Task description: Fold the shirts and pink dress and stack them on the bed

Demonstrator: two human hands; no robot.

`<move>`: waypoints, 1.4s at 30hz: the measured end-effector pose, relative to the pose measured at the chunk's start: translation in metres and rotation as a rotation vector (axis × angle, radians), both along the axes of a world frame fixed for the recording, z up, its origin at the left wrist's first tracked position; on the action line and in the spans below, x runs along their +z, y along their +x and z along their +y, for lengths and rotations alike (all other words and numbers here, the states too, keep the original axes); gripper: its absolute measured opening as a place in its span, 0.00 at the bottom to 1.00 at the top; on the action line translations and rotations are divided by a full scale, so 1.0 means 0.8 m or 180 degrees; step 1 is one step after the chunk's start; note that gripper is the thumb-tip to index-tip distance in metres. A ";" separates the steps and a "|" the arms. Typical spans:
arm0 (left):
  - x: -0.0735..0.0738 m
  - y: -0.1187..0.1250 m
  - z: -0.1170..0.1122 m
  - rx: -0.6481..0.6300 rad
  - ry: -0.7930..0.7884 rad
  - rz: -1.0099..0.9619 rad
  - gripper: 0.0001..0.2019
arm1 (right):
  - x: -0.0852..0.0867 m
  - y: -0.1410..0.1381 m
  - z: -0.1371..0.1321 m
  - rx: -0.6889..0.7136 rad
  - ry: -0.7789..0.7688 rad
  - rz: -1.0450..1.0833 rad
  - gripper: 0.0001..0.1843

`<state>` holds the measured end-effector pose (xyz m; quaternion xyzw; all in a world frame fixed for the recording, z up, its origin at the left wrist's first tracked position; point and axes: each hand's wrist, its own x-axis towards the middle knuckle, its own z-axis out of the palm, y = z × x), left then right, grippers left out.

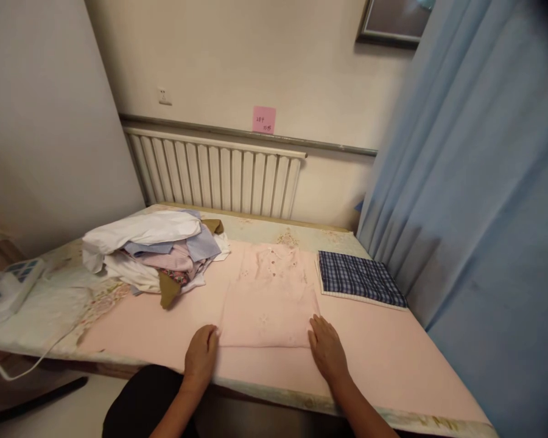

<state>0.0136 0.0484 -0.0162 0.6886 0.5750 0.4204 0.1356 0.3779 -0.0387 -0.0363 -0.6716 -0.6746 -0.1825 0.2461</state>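
Note:
A folded pale pink garment (268,298) with small embroidery lies flat on the pink sheet (393,353) that covers the table. My left hand (201,356) rests at its near left corner, fingers curled at the hem. Flat against the near right corner lies my right hand (327,350), fingers stretched out and together. Whether the left fingers pinch the fabric I cannot make out.
A pile of crumpled clothes (155,252) lies at the left. A folded blue checked cloth (358,277) sits at the right. A power strip (9,286) with a cord lies at the far left. Behind are a radiator (214,176) and a blue curtain (484,182).

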 end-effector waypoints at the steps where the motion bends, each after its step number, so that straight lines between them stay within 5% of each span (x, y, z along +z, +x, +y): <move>1: -0.002 0.000 -0.005 -0.0087 0.0039 0.0051 0.13 | 0.000 0.000 0.000 -0.0002 0.0007 0.0007 0.20; 7: -0.017 0.001 -0.022 -0.0374 0.0379 0.0319 0.13 | 0.000 0.000 0.000 0.0024 0.0020 0.0011 0.21; 14: -0.005 0.000 -0.015 -0.0851 0.0395 0.1041 0.07 | 0.000 0.000 0.000 -0.0004 -0.0017 0.0049 0.20; 25: -0.020 -0.002 -0.004 -0.0721 0.0325 0.1417 0.14 | 0.015 0.015 -0.018 0.0108 0.0117 0.1102 0.21; 35: -0.023 -0.001 -0.001 -0.0687 0.0397 0.1787 0.16 | 0.012 0.030 -0.042 0.0438 -0.0018 0.0284 0.19; 42: -0.001 -0.001 -0.004 -0.0730 0.0313 0.2007 0.17 | 0.036 0.019 -0.036 0.0397 -0.0161 0.0227 0.16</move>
